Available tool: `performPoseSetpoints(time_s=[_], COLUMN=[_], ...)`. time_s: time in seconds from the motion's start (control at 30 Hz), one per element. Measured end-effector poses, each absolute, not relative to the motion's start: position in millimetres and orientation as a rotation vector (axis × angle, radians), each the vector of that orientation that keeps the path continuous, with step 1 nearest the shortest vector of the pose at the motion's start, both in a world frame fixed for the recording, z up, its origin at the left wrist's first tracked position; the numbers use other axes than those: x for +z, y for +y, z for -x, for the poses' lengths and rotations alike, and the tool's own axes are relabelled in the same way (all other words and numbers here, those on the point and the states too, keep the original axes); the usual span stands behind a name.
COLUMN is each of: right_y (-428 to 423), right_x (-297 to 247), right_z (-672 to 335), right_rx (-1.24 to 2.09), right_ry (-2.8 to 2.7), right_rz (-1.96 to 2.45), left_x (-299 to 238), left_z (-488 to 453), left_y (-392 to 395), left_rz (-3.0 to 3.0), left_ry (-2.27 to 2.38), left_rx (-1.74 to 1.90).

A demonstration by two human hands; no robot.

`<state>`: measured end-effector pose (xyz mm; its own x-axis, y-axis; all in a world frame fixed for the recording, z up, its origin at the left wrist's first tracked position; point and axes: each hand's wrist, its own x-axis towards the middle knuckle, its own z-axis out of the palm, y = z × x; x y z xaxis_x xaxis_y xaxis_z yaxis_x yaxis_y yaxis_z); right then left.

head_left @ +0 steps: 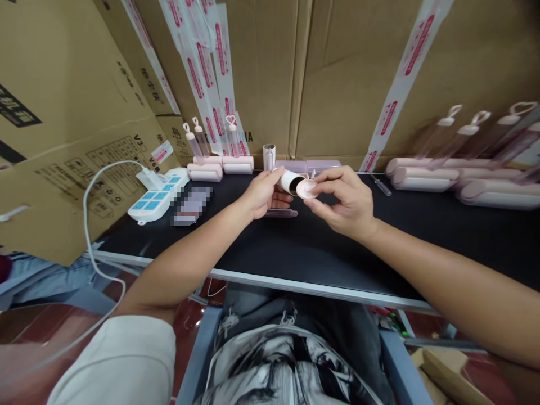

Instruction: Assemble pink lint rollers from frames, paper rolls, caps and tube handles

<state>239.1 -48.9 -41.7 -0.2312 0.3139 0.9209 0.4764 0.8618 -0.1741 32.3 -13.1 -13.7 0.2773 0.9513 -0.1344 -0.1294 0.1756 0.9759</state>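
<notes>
My left hand (262, 194) is closed round a short white roll (291, 181) and holds it on its side above the black table (295, 247). A round pink cap (306, 189) sits pinched in the fingers of my right hand (346, 201), right at the roll's open end. Beneath my hands a clear pink tube (282, 213) lies flat on the table.
Pink rollers with handles (221, 163) stand at the back left, more pink rollers (464, 180) lie at the back right, a white roll (269, 156) stands upright mid-back. A white and blue power strip (158, 195) with its cable lies at left. Cardboard boxes wall the table.
</notes>
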Motion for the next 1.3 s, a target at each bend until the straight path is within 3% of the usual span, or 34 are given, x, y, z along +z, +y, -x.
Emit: performPoseSetpoints(time_s=[1.3], right_y=[-35.9], right_x=[-46.8], right_z=[-238.2], right_rx=[-0.137], right_ry=[-1.937], right_rz=[0.634], left_x=[-9.1], left_z=[-41.0], left_y=[-34.0], left_rz=[-1.213], left_ry=[0.803], left_rx=[0.997])
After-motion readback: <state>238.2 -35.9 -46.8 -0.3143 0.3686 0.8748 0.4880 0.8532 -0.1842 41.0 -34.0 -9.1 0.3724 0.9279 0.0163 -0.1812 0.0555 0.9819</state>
